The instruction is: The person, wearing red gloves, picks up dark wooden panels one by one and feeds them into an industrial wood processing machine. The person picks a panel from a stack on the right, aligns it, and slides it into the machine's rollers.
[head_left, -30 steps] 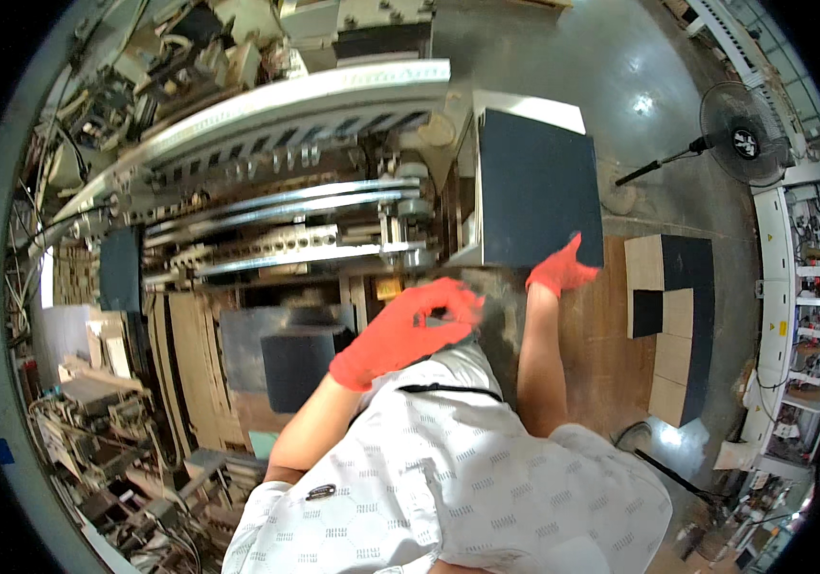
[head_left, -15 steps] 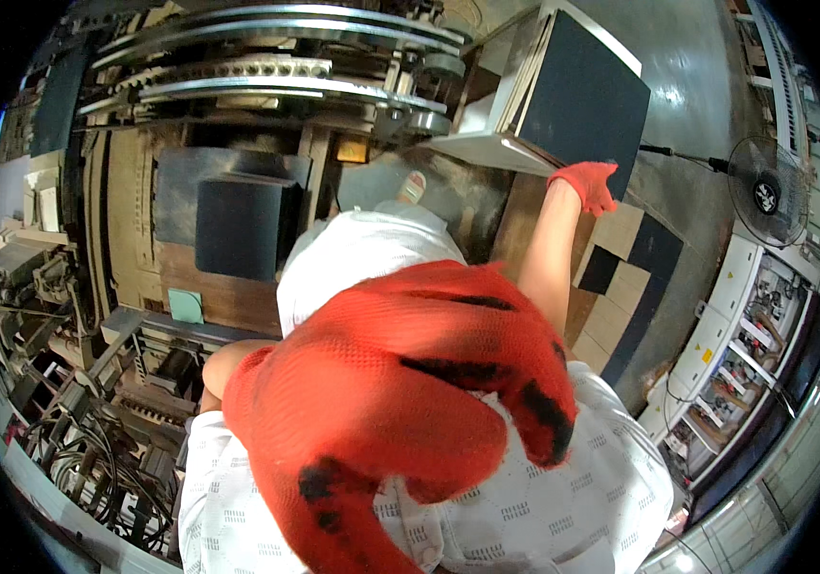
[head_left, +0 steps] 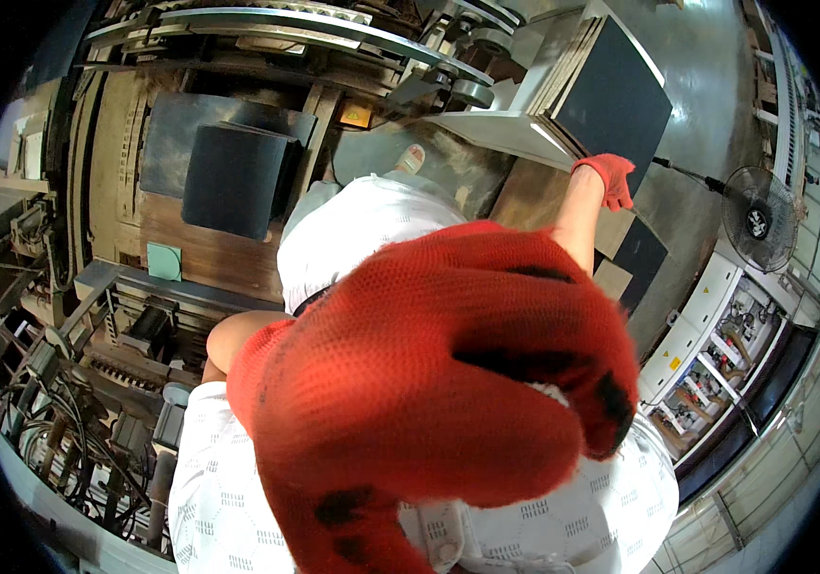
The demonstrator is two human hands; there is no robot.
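My left hand [head_left: 429, 373], in a red knit glove with dark patches, is raised close in front and covers much of the middle. Its fingers are curved and apart, with nothing visible in them. Farther out to the right, my right hand [head_left: 610, 180], in a red glove too, is at the lower edge of a dark flat panel [head_left: 618, 100]. Its fingers look loosely bent and apart; whether it touches the panel I cannot tell. That panel is the face of a tilted stack of several boards. My white patterned shirt [head_left: 525, 526] lies below.
On the left bench lies a stack of dark sheets [head_left: 228, 182], near a small teal piece [head_left: 163, 260]. Metal rails [head_left: 286, 27] run across the far side. A standing fan [head_left: 759, 206] and an open machine cabinet [head_left: 707, 354] are at right. Cables [head_left: 66, 450] hang lower left.
My left hand has shifted right and looks larger. My right hand appears slightly farther right beside the panel stack. The whole view has turned a little, with the left bench showing higher.
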